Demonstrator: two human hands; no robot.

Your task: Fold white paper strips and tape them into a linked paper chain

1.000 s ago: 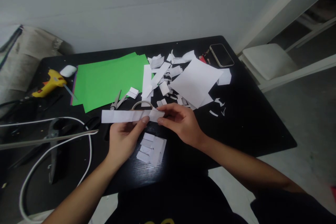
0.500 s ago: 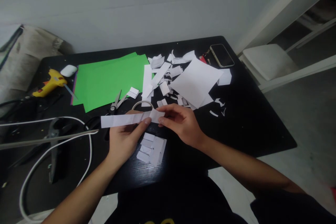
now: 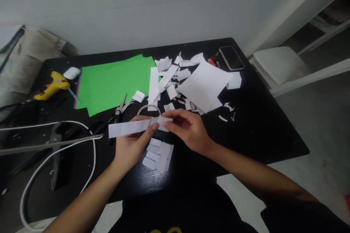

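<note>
Between my two hands a white paper strip (image 3: 129,127) is stretched sideways above the black table. My left hand (image 3: 133,143) pinches it near its middle, thumb on top and fingers underneath. The right end of the strip is folded over, and my right hand (image 3: 190,127) grips that fold between thumb and fingers. Below the strip lies a small pile of folded paper pieces (image 3: 158,156). Just beyond my hands rests a round ring, perhaps a tape roll (image 3: 149,107). Scissors (image 3: 119,111) with black handles lie spread near my left hand.
Green sheets (image 3: 117,83) lie at the back left, beside a yellow glue gun (image 3: 51,86) and a white case (image 3: 72,73). Paper scraps (image 3: 171,80), white sheets (image 3: 206,85) and a phone (image 3: 231,58) fill the back right. A white cable (image 3: 94,153) loops at the left.
The strip's left end has dipped slightly and shifted a little to the right. Both hands keep their hold, with the folded end turned slightly.
</note>
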